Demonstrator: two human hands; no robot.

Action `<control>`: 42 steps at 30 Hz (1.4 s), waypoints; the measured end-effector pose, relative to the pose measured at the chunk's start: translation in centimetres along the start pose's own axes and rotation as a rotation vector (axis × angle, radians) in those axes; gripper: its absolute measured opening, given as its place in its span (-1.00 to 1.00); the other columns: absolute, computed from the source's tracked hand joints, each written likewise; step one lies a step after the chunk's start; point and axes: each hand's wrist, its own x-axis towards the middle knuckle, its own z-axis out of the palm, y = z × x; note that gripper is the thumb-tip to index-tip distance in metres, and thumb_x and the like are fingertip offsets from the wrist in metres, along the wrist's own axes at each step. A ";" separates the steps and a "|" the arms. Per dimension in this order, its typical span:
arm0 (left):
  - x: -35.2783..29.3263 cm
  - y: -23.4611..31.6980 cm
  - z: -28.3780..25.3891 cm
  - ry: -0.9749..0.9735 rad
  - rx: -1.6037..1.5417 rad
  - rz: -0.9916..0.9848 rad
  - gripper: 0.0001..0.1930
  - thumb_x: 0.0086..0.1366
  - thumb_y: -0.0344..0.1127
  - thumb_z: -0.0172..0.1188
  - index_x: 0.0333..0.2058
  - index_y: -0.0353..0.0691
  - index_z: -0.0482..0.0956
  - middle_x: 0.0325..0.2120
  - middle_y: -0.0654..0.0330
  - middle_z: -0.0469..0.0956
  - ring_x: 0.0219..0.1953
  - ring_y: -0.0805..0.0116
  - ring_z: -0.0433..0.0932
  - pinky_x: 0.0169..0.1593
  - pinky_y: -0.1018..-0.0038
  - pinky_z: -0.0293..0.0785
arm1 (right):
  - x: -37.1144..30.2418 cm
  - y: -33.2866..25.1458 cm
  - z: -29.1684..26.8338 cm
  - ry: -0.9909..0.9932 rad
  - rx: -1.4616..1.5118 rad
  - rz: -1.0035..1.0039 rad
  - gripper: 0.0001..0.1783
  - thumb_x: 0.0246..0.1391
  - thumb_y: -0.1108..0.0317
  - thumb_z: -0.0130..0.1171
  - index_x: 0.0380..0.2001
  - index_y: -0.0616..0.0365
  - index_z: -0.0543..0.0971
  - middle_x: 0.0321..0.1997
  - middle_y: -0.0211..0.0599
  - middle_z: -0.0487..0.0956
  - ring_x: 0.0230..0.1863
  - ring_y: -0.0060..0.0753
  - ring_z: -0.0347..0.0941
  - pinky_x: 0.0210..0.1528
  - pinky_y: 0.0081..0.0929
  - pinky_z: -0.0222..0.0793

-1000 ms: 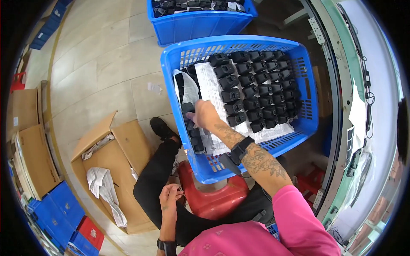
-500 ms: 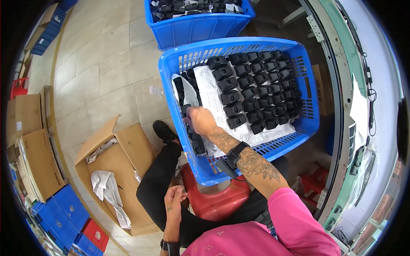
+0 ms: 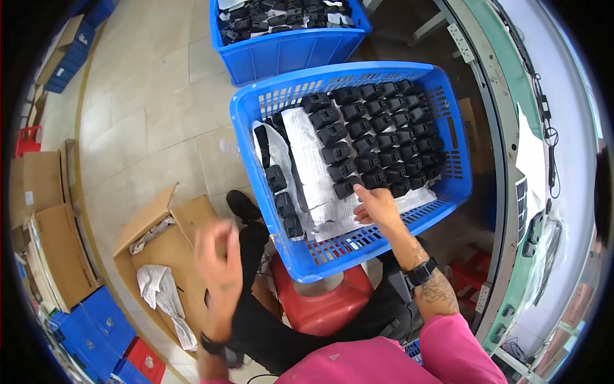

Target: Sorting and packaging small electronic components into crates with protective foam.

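Observation:
A blue slotted plastic basket [image 3: 300,272] stands before me, holding rows of black blocky plastic parts [image 3: 377,121] on white printed paper [image 3: 309,153]. My right hand [image 3: 378,208] reaches into its near side. The forefinger points at the nearest black part [image 3: 345,187] of the left row, and the fingers are apart with nothing visible in them. More black parts [image 3: 284,205] line the basket's left wall, partly under a paper strip [image 3: 279,153]. My left hand [image 3: 220,259] is raised above the open cardboard box [image 3: 157,240], smeared by motion, its fingers unclear.
Beyond the basket stands a blue crate [image 3: 291,61] full of similar black parts. A red plastic stool [image 3: 320,307] is between my legs. Crumpled paper [image 3: 160,294] lies in the cardboard box. Cartons [image 3: 61,246] and blue bins [image 3: 96,326] line the left; a green-edged workbench [image 3: 495,83] runs along the right.
My right hand has left the basket's left wall and moved right to the rows of black parts. My left hand has swung left and up over the cardboard box. The view has shifted slightly.

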 end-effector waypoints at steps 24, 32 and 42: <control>22.9 -2.8 20.7 -1.201 1.272 0.550 -0.82 0.05 -0.51 0.12 -0.37 -0.26 0.66 -0.28 -0.05 0.63 -0.21 0.00 0.63 -0.19 0.19 0.56 | -2.7 0.6 2.6 0.024 0.063 -0.308 -0.57 -0.12 0.30 0.31 -0.29 0.45 0.46 -0.46 -0.11 0.58 -0.47 -0.32 0.58 -0.37 -0.40 0.53; 22.7 -3.0 20.9 -1.072 1.286 0.570 -0.79 0.17 -0.44 0.10 -0.25 -0.17 0.68 -0.19 0.11 0.63 -0.10 0.13 0.62 -0.13 0.24 0.56 | 0.2 -4.0 8.3 -0.095 -0.093 -0.594 -0.71 -0.10 0.35 0.22 -0.40 0.41 0.48 -0.48 0.19 0.55 -0.42 0.17 0.53 -0.32 -0.13 0.47; 20.5 4.1 9.0 -0.757 0.735 0.658 -0.82 0.15 -0.37 0.17 -0.28 -0.30 0.56 -0.29 0.02 0.54 -0.24 0.06 0.57 -0.22 0.24 0.53 | 4.3 -8.7 13.3 0.067 -0.277 -0.699 -0.67 0.03 0.27 0.17 -0.54 0.41 0.48 -0.59 0.22 0.53 -0.49 0.25 0.52 -0.40 -0.04 0.46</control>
